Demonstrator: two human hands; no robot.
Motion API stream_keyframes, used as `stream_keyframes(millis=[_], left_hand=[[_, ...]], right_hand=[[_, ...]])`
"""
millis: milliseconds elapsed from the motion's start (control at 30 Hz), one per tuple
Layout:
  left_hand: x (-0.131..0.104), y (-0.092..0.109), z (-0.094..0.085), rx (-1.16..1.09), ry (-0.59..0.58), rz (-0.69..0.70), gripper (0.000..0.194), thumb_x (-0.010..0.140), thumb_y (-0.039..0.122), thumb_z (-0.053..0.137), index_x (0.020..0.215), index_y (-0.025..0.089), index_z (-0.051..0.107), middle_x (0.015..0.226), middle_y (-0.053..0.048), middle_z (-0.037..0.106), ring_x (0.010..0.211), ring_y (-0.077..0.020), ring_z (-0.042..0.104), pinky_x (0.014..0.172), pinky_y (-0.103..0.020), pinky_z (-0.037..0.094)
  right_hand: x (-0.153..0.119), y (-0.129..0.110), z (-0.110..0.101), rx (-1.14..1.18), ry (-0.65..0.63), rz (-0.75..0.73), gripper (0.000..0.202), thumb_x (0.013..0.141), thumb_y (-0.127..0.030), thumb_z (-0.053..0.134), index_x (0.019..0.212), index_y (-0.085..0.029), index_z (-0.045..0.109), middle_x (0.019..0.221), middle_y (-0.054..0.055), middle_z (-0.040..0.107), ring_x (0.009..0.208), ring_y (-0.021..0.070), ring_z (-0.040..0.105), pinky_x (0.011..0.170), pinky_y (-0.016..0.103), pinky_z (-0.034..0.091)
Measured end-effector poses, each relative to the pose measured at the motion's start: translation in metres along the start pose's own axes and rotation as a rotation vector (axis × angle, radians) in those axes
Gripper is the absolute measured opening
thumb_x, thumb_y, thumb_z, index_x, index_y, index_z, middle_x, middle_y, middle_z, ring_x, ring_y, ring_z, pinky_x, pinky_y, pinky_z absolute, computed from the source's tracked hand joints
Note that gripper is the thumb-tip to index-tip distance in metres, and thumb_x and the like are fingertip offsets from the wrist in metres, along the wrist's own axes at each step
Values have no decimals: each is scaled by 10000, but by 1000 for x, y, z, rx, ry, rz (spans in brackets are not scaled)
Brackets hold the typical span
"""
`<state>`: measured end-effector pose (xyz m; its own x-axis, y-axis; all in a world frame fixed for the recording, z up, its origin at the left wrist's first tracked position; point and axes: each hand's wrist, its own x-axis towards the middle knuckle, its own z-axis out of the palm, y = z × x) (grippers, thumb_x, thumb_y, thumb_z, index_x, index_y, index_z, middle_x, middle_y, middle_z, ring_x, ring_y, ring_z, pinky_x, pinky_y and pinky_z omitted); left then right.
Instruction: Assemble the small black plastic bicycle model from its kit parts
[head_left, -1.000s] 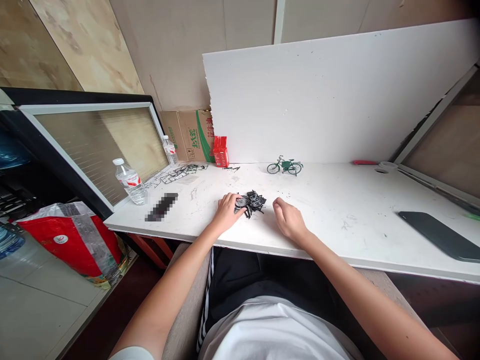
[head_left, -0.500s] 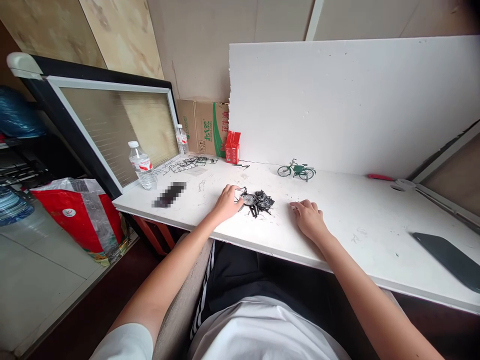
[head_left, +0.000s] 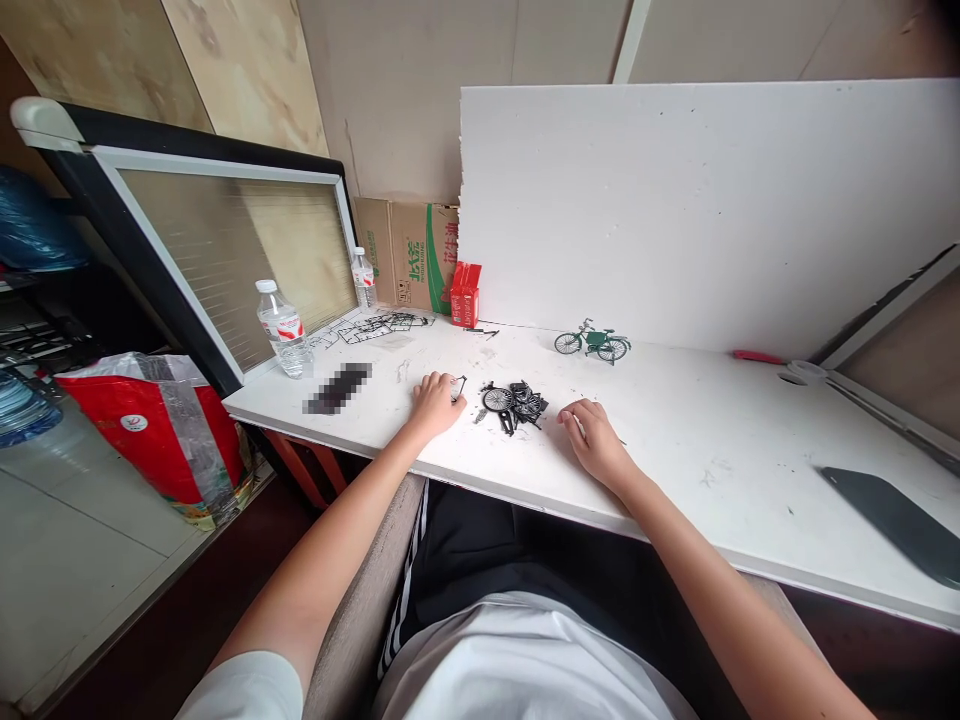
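Note:
My left hand [head_left: 437,404] is closed around a thin black model part [head_left: 460,387], whose end sticks out past the fingertips; the rest of it is hidden. Right of that hand lies a small pile of black model bicycle parts [head_left: 514,402], with a spoked wheel [head_left: 498,399] on its left side. My right hand [head_left: 592,432] rests on the table just right of the pile, fingers loosely bent and apart, with nothing visible in them. A small dark sliver [head_left: 623,442] lies beside its wrist. Behind the pile stands a green model bicycle [head_left: 592,342].
On the white table [head_left: 690,430] are black part frames [head_left: 386,326], a red box [head_left: 466,296], water bottles [head_left: 285,335] and a pixelated dark object [head_left: 339,388]. A dark flat object [head_left: 892,515] lies at right. A white foam board [head_left: 675,200] stands behind.
My left hand has moved left, away from the pile, carrying the thin black part. My right hand has shifted left towards the pile, and the dark sliver now shows beside it.

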<state>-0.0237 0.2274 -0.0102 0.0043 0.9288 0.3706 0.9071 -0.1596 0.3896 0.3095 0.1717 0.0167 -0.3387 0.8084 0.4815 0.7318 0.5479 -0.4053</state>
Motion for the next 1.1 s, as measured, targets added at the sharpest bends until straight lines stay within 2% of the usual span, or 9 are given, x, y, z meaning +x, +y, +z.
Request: stream_keyframes(millis=[200, 333, 433, 633, 733, 867, 967, 1033, 1100], left_hand=[[-2, 1, 0, 39, -33, 26, 347, 992, 415, 556, 1263, 216, 639, 1328, -179, 582, 1332, -404, 487, 1095, -574, 417], [-3, 1, -2, 22, -18, 56, 332, 1020, 406, 529, 1272, 231, 655, 1341, -161, 572, 1321, -377, 494, 1098, -547, 410], [-5, 6, -8, 4, 2, 157, 302, 1032, 371, 521, 1250, 228, 672, 1316, -147, 583, 1298, -351, 511, 1080, -524, 420], [-16, 35, -18, -79, -29, 323, 279, 1040, 317, 520, 1250, 241, 687, 1279, -114, 634, 1271, -301, 566, 1110, -491, 432], [-26, 53, -17, -149, -97, 389, 334, 1060, 362, 496, 1343, 277, 650, 1348, -93, 636, 1338, -284, 564, 1184, -485, 412], [-36, 64, -14, -163, -165, 470, 527, 1034, 448, 562, 1539, 301, 520, 1569, -105, 526, 1502, -320, 451, 1282, -539, 325], [-37, 64, -15, -140, -227, 516, 631, 1024, 513, 578, 1622, 382, 429, 1703, -76, 384, 1602, -354, 309, 1309, -614, 251], [-37, 63, -15, -129, -261, 540, 604, 1010, 543, 598, 1590, 424, 481, 1738, -45, 327, 1628, -368, 253, 1316, -642, 214], [-37, 62, -15, -128, -266, 540, 549, 992, 551, 626, 1520, 412, 576, 1736, -41, 326, 1632, -376, 242, 1323, -640, 201]], right_hand=[[-1, 0, 1, -19, -71, 61, 445, 1110, -487, 317, 812, -245, 544, 913, 120, 622, 940, 298, 564, 955, 464, 468], [-3, -2, 0, 5, -96, 49, 391, 1092, -469, 390, 944, -224, 658, 1043, 147, 666, 1047, 320, 569, 995, 472, 459], [-3, -2, -1, 18, -93, 26, 341, 1076, -421, 432, 999, -213, 691, 1074, 142, 694, 1061, 313, 579, 1022, 470, 447], [-2, -1, 2, 30, -79, 2, 292, 1053, -375, 474, 985, -211, 707, 1068, 131, 720, 1020, 300, 605, 989, 459, 470], [-2, 0, 2, 25, -66, -14, 269, 1044, -363, 495, 987, -221, 716, 1057, 126, 726, 1005, 305, 617, 970, 463, 484], [-3, -1, 2, 8, -72, -21, 266, 1040, -357, 501, 981, -228, 725, 1047, 133, 729, 989, 314, 627, 928, 469, 510], [-4, -1, 2, 1, -68, -30, 250, 1036, -353, 512, 1035, -232, 732, 1082, 132, 732, 1026, 320, 637, 938, 476, 522], [-5, -1, 3, -4, -64, -28, 253, 1036, -351, 517, 1101, -232, 731, 1120, 127, 733, 1057, 320, 641, 959, 479, 523], [-5, 0, 3, -10, -66, -25, 272, 1039, -351, 516, 1163, -232, 727, 1156, 124, 732, 1078, 318, 642, 975, 481, 521]])
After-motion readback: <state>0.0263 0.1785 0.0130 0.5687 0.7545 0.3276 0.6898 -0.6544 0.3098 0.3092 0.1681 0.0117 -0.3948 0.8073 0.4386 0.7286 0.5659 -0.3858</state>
